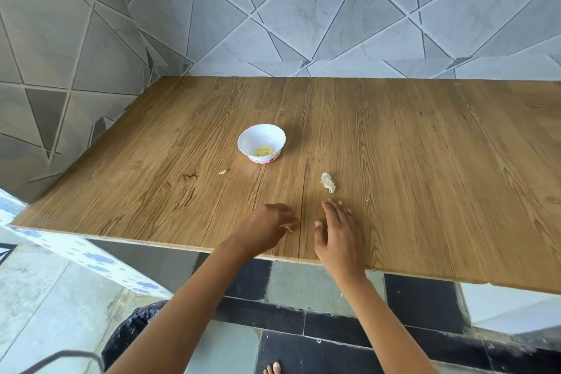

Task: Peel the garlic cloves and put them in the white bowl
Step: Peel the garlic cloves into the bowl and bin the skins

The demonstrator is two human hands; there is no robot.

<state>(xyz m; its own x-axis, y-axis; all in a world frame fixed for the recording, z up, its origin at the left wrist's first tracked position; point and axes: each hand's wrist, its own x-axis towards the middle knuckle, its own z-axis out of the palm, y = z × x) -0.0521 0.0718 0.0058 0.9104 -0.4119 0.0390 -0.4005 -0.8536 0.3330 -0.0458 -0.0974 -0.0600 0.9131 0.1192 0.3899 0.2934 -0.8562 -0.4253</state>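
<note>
Here the left hand [267, 226] curls, its grasp unclear; the right hand [337, 234] lies released, fingers straight, over the counter [425, 176]. Garlic [328, 182] lies just beyond it; peeled cloves [264, 151] sit in the bowl [261, 135], farther left.

The white bowl [253, 138] stands upright holding pale peeled cloves [264, 151] — a papery garlic piece [328, 182] lies apart.

Looks like a home kitchen corner: wood-grain counter [394, 161] pushed against grey triangle-patterned wall tiles [303, 9], white bowl [258, 136] of peeled garlic cloves [264, 151] out in its middle, patchwork stone floor [303, 282] below the near edge, bare toes [272, 369] down there.
</note>
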